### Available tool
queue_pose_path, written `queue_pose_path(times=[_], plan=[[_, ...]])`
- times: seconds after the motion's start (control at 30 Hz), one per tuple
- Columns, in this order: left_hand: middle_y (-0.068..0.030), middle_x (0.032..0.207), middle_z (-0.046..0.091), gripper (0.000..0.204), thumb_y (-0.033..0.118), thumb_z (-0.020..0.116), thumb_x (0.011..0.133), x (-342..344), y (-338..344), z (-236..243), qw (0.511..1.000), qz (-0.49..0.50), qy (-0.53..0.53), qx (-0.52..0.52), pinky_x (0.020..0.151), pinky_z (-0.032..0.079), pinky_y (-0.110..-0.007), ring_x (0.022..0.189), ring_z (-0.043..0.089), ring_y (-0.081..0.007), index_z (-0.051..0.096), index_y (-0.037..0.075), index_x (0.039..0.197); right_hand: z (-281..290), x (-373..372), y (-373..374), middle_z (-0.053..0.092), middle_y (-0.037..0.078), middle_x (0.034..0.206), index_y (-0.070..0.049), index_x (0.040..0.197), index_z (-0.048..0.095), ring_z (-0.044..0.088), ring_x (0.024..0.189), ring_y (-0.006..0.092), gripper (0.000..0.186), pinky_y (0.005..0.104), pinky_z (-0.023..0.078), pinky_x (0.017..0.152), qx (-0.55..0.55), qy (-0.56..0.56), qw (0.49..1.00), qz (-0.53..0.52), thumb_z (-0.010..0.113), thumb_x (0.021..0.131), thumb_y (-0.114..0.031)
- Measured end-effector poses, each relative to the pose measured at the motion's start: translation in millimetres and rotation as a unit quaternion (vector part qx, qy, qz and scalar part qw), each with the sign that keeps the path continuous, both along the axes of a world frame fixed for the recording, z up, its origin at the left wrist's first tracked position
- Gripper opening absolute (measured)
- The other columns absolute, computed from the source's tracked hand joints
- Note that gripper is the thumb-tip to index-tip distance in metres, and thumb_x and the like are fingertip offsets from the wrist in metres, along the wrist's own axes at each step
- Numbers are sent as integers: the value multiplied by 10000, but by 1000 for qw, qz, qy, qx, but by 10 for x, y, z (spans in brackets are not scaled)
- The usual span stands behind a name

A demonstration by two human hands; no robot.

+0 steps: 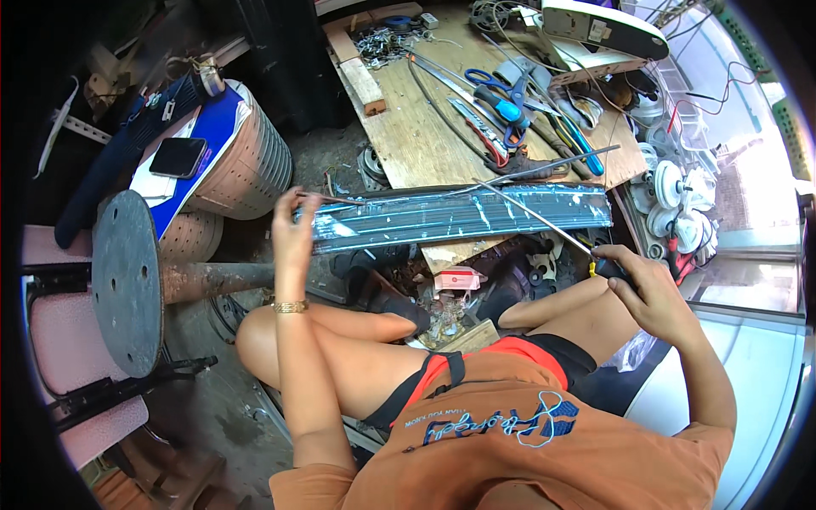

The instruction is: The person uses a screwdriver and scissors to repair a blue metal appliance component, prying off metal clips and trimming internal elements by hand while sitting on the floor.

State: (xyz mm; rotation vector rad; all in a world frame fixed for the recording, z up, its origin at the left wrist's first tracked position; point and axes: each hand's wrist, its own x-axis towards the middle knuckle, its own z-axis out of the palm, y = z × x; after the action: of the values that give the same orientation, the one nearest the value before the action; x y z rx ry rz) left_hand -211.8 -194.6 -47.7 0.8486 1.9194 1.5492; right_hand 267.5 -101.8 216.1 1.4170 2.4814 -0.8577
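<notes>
A long dark ribbed panel (pixel 399 223) with whitish glare and streaks lies across the front of the wooden worktable. At its left end my left hand (pixel 294 219) is closed, pinching a thin brownish strip (pixel 333 199) that runs along the panel's upper edge. My right hand (pixel 650 285) is wrapped round the dark and yellow handle of a long-shafted screwdriver (pixel 544 219). The shaft slants up and left, its tip over the panel's far edge. A thin dark rod (pixel 557 164) crosses near that tip. Whether the tip touches the panel I cannot tell.
On the worktable (pixel 395 140) lie blue-handled scissors (pixel 515 110), a utility knife (pixel 480 132), pliers (pixel 574 136) and small metal bits (pixel 387 44). A phone (pixel 178 157) rests on a perforated drum (pixel 255 153) at left, beside a round metal plate (pixel 127 280). White spools (pixel 671 187) stand at right.
</notes>
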Motion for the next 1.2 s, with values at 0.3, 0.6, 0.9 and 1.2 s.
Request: queue_pose_path(times=[0.3,0.6,0.9,1.2], plan=[[-136,1139,693,494,169,924,762,409,18,31,977,-92,185,-53,931,545,-427,1054,677,-325,745,50,1206,150,-246,110,710,210,1271,-82,1465,586,683,1148,416,574,483,553,945,20,-25,993,112,686,904,-14],[-131,1035,759,269,126,895,801,341,85,8,983,-126,135,-22,878,568,-374,972,747,-279,793,24,1028,324,-593,257,751,227,1169,-35,1337,688,716,1044,433,445,491,567,914,-20,4,995,102,688,895,13],[-96,1016,758,284,67,889,806,320,94,-53,988,-128,83,-2,862,565,-333,958,733,-212,773,11,1060,418,-907,470,761,227,1125,-28,1327,691,731,1003,430,422,480,579,868,-56,-41,993,93,681,907,16],[-71,1002,709,321,17,893,772,326,149,67,988,-149,30,-19,880,540,-310,966,699,-187,753,-3,1061,637,-1550,675,762,220,966,-41,1309,711,740,838,416,388,452,592,763,-103,-183,976,63,686,925,8]])
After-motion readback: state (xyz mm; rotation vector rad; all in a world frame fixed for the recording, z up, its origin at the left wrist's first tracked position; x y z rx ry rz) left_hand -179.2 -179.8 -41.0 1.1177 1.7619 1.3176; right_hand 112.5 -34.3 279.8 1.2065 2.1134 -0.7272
